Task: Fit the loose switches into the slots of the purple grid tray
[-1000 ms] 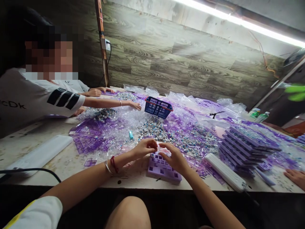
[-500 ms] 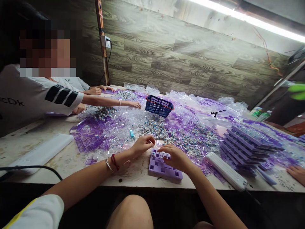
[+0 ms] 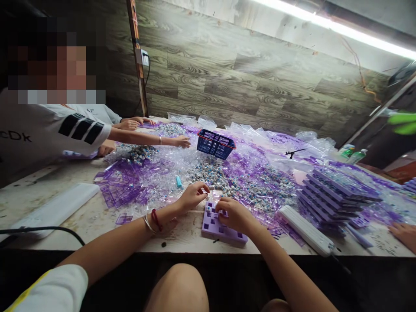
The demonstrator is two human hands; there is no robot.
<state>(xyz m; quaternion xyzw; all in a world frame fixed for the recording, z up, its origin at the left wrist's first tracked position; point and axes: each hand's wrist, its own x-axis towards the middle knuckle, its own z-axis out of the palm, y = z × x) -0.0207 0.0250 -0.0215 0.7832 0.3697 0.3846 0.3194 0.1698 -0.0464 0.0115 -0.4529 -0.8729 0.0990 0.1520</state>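
A purple tray with square holes (image 3: pixel 216 229) lies near the table's front edge. My right hand (image 3: pixel 234 215) rests on the tray's far part, fingers curled and pinched on a small piece I cannot make out. My left hand (image 3: pixel 191 196) hovers just left of the tray, at the edge of a heap of small grey and blue parts (image 3: pixel 227 175); its fingers are bent in a loose pinch, and whatever they hold is hidden.
A stack of purple trays (image 3: pixel 334 195) stands at the right, a white bar (image 3: pixel 305 229) beside it. A blue basket (image 3: pixel 215 144) sits mid-table amid clear bags. Another person's hands (image 3: pixel 180 141) reach in from the left; a further hand (image 3: pixel 403 234) shows at the right edge.
My right hand has dropped from above the tray onto its far part. My left hand has shifted slightly left, away from the right hand, toward the heap.
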